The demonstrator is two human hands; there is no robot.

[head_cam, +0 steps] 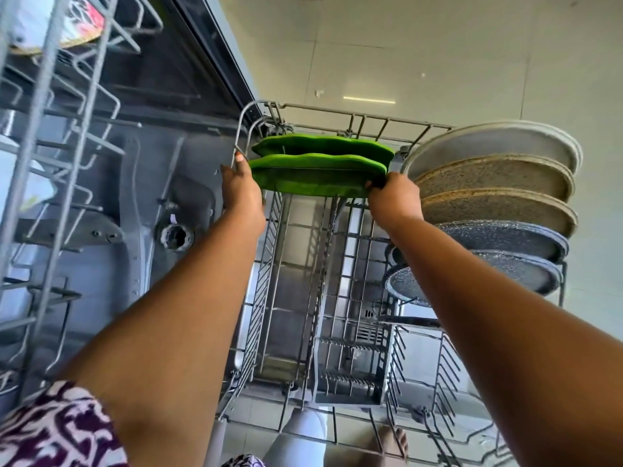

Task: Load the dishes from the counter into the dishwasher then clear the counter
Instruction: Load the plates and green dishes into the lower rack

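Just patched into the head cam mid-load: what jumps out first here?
The nearer green plate is the brightest thing. The left grip and right grip hold it by its ends at the far end of the pulled-out lower rack, just in front of a second green plate. Along the rack's right side stands a row of round plates, pale ones farther, dark speckled ones nearer.

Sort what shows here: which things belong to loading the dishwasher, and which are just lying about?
In the job: nearer green plate, held at its ends by the left hand and right hand; farther green plate; lower rack; speckled plates standing in it.
Just there: upper rack; cutlery basket; floor tiles.
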